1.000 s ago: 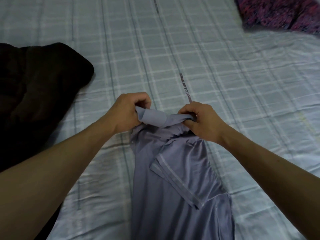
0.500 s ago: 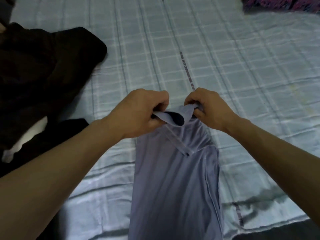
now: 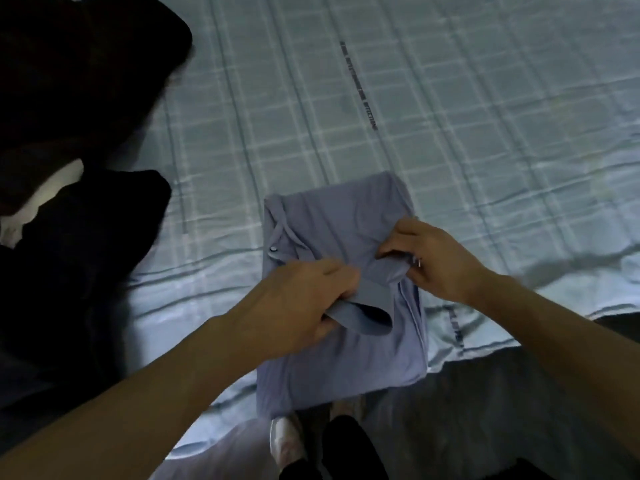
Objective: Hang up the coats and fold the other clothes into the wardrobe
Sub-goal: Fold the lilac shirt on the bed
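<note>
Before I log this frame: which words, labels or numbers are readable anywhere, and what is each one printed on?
Printed strip along the bedsheet seam, dark capitals: mostly too blurred; the near end may read "AFFECTION", not certain.
Second dark printed patch on the sheet near the bed edge: too small and blurred to read.
Folded lilac garment, held by the left hand and right hand: no text visible.
</note>
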The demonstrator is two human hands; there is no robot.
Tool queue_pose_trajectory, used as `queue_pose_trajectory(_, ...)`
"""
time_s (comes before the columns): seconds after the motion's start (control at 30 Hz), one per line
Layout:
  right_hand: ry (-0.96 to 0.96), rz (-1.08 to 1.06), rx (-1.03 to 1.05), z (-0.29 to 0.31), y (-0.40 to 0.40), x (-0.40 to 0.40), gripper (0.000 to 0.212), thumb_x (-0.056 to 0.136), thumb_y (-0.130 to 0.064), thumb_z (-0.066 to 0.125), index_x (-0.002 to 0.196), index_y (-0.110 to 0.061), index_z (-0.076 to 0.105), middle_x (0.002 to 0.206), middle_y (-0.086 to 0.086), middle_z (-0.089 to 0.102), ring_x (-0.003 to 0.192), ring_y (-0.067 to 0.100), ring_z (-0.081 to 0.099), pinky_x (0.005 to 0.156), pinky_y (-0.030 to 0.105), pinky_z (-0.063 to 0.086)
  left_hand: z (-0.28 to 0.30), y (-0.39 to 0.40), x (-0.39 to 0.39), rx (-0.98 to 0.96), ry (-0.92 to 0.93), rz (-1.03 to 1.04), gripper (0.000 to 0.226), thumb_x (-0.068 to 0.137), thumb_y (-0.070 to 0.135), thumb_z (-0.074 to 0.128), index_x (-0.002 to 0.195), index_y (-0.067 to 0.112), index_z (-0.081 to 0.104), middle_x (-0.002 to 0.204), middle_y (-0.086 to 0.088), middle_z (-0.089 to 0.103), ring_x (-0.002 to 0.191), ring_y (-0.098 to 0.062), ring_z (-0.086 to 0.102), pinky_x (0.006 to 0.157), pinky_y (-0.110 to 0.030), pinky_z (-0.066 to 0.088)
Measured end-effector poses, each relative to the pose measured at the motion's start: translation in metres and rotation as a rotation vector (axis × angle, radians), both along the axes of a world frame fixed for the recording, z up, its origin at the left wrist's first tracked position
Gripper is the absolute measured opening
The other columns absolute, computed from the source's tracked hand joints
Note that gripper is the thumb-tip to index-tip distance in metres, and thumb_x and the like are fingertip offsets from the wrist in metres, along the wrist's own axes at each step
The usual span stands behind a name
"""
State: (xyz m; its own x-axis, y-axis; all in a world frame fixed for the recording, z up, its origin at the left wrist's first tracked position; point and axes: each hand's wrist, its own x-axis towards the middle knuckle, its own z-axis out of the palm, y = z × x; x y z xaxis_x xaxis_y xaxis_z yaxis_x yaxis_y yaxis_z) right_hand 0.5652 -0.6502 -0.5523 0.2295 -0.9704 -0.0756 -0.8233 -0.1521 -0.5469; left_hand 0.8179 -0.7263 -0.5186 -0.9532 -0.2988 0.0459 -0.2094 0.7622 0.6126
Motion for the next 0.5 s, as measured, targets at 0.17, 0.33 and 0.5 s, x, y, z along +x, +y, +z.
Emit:
queue_pose_trajectory(0.17,0.012,-0.027,0.016,0.001,0.037,0.024,0.040,0.065,0.018,0.072,0.098,-0.003,0.075,0.088,0.018,0.061,0.080,0.035,0.062,0.068,0.040,0.053,0.008,0.044,0.014,-0.074,-0.045,-0.058,0.026,0.070,0.008,0.077,0.089,0.009,0.060,0.081,-0.010,0.060,0.061,-0.029,0.056,0.052,-0.031,0.043)
queue_pose_trajectory(0.33,0.050,-0.067,0.008,0.007,0.077,0.044,0.037,0.066,0.013,0.073,0.098,-0.006,0.076,0.091,0.018,0.064,0.082,0.036,0.063,0.067,0.039,0.052,0.011,0.082,0.029,-0.122,-0.088,-0.084,0.026,0.074,0.016,0.075,0.094,0.012,0.059,0.085,-0.008,0.061,0.065,-0.030,0.061,0.054,-0.032,0.042)
queue_pose_trajectory(0.5,0.093,-0.040,0.075,0.003,0.120,0.061,0.033,0.073,0.004,0.070,0.102,-0.010,0.075,0.094,0.015,0.062,0.086,0.033,0.060,0.071,0.042,0.049,0.005,0.130,0.044,-0.124,-0.255,-0.127,0.021,0.090,0.023,0.056,0.110,0.021,0.048,0.103,-0.003,0.057,0.084,-0.029,0.061,0.063,-0.035,0.039)
